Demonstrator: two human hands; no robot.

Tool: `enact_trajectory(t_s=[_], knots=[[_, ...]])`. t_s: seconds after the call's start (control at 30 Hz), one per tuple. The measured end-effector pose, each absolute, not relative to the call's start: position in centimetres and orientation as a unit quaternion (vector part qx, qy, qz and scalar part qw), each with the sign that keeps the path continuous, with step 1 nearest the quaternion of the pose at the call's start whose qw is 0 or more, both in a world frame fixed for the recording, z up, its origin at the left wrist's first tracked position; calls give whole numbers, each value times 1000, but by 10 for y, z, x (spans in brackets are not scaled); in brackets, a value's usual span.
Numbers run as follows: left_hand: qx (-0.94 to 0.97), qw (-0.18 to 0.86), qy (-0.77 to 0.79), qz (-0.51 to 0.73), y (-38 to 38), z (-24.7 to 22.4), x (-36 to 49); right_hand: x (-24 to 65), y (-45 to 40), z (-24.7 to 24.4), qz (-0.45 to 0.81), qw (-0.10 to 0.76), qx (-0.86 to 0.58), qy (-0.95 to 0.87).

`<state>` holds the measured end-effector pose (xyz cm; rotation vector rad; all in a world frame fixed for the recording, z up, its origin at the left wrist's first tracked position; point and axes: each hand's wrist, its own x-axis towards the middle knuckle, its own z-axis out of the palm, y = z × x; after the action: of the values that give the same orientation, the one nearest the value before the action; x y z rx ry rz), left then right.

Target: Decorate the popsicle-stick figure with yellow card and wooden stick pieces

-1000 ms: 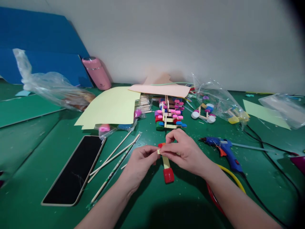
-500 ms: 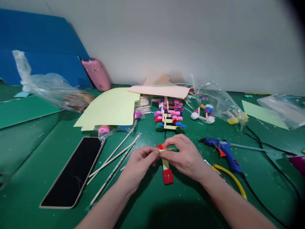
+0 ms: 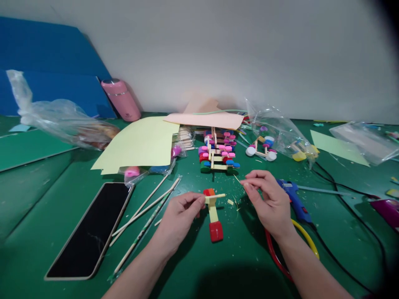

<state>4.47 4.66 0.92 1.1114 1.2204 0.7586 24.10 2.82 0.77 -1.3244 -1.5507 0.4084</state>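
Note:
Between the thumb and fingertips of my left hand (image 3: 181,216) is a short pale wooden stick (image 3: 217,196), its free end pointing right. Below it lies a flat wooden piece (image 3: 213,212) with a red block (image 3: 216,231) at its near end and a red and orange one at its far end; whether the stick touches it I cannot tell. My right hand (image 3: 268,199), off to the right, pinches a thin wood sliver (image 3: 237,179). Small wood scraps (image 3: 230,202) lie on the green table between the hands.
Left are a phone (image 3: 90,228) and loose wooden sticks (image 3: 141,209). Several small wheeled wooden frames (image 3: 220,155) stand behind the hands. A blue glue gun (image 3: 294,199), its cable and red-and-yellow-handled pliers (image 3: 307,238) lie right. Further back are yellow paper (image 3: 140,143) and a pink bottle (image 3: 121,99).
My right hand has moved right, away from the stick, and now carries a sliver. Scraps now show on the table. My left hand keeps its grip on the stick.

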Motion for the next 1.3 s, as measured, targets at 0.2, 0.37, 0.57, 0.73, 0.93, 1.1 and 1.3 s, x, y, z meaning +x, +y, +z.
enact_trajectory(t_s=[0.2,0.37,0.57,0.73,0.93,1.1,1.3], knots=[[476,615,531,337,46,10,46,240,19,9,179,477,-578,-638],[472,616,530,341,46,10,48,216,5,8,260,413,-607,-627],[473,620,523,345,45,11,48,186,1,2,296,366,-634,-613],[479,623,511,348,46,8,46,175,7,1,333,417,-629,-565],[474,624,516,347,44,5,44,166,8,0,345,448,-631,-531],[472,545,557,412,37,6,39,169,4,2,359,460,-623,-521],[475,587,515,405,20,19,41,177,-6,11,347,484,-583,-553]])
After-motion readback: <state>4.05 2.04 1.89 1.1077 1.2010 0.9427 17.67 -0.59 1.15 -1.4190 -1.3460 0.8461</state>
